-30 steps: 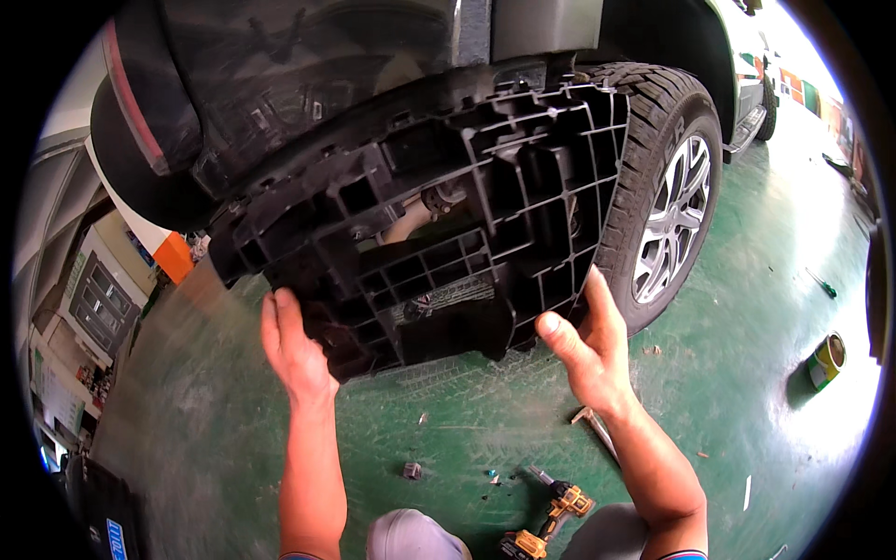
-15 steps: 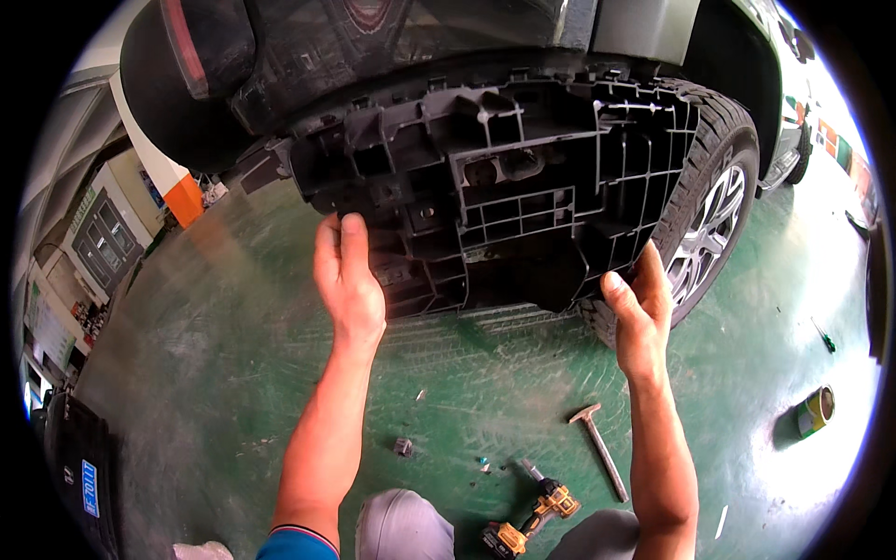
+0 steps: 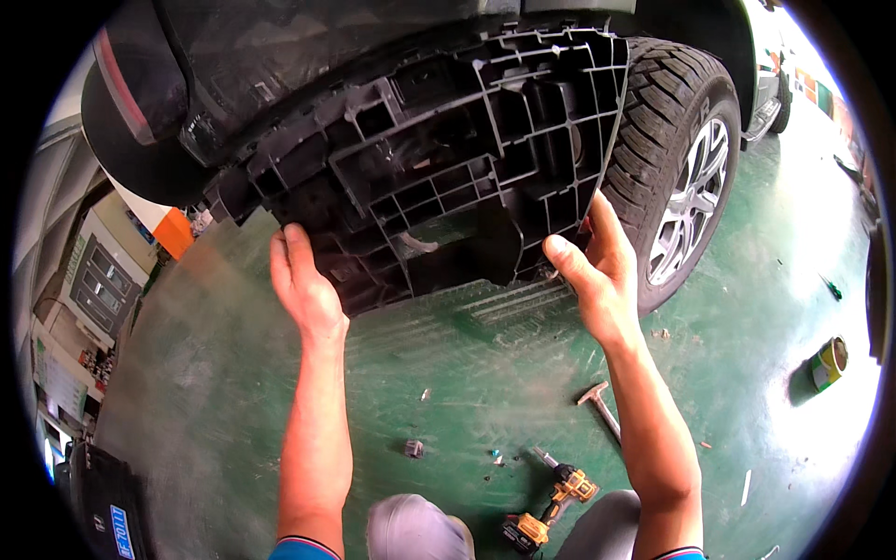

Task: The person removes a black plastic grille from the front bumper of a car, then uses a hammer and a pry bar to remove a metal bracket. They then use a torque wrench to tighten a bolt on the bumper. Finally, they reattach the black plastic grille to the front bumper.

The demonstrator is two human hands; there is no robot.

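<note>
A large black plastic car panel (image 3: 439, 177) with a ribbed, grid-like back hangs between my hands, against the underside of a dark vehicle body (image 3: 345, 37). It is tilted, with its right end higher than its left. My left hand (image 3: 308, 285) is closed on the panel's lower left edge, thumb on the ribbed side. My right hand (image 3: 602, 266) grips the lower right edge, close to the tire (image 3: 658, 140), with the fingers partly behind the panel. Whether the panel's upper edge is attached to the body, I cannot tell.
On the green floor (image 3: 224, 392) lie a yellow-and-black cordless power tool (image 3: 551, 511), a hammer (image 3: 600, 408), a small grey block (image 3: 413, 449) and a green screwdriver-like tool (image 3: 831, 287). A yellow-green can (image 3: 827, 364) stands at the right. Another dark car (image 3: 103, 504) is at lower left.
The panel has shifted left and tilted, its right end rising and its left end dropping. Both hands have moved left with it, still gripping. More of the tire shows.
</note>
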